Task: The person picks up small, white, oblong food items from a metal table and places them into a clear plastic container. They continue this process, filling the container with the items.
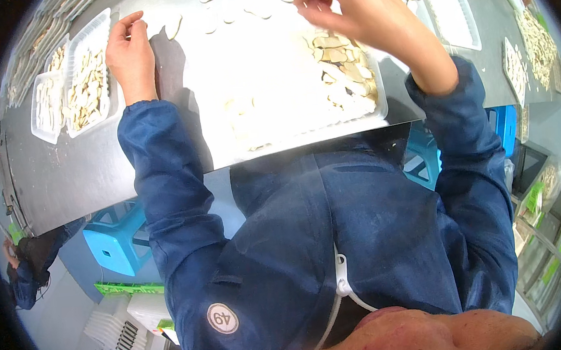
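Note:
My left hand is raised at the left over the metal table, fingers curled; whether it pinches something small I cannot tell. Near its fingertips lies a pale flat slice. My right hand is bent above a shallow tray, thumb and fingers close together; glare and the hand itself hide what may be between them. Beneath it, cream-coloured slices fill the tray's right part. The tray's middle is washed out by strong light. More thin slices lie spread out beyond it.
Clear plastic boxes of slices and pale pieces stand at the left on the metal table. Another clear tray is at the right, with a heap of pieces farther off. Blue stools stand below; another person is far left.

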